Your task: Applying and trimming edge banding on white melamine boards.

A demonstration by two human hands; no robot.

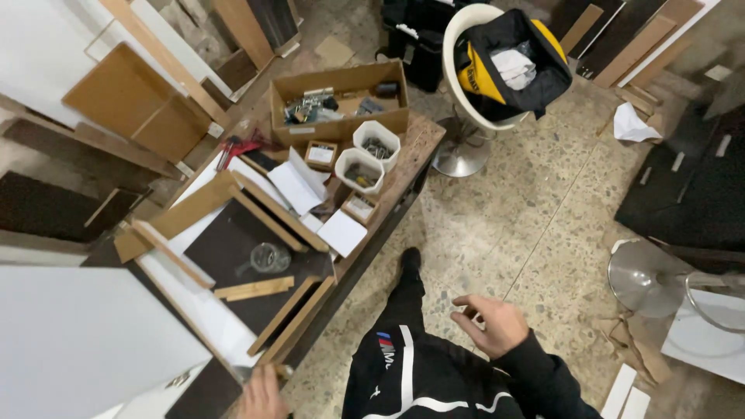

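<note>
Seen from above: right hand (487, 324) hanging free over the speckled stone floor (535, 202), fingers loosely curled and a little apart, holding nothing, dark sleeve behind the wrist. Left hand (261, 394) low at the picture's bottom edge, resting at the near corner of the workbench (407, 159), just beside the ends of two leaning wooden slats (293, 316); fingers mostly cut off by the frame, so spread or pinch cannot be told. On the bench, a dark panel (229, 240) framed by more slats, with a small clear glass jar (268, 257) on it; farther along, two white tubs of screws (367, 157) and an open cardboard box (339, 101) at the far end. Bench edge running diagonally, dark trouser leg (403, 310) close alongside it. Wide open floor to the right of the bench, bounded by a white stool (469, 85) carrying a black and yellow bag (512, 62), a chrome stool base (644, 275) and dark boards (687, 194) at right.
</note>
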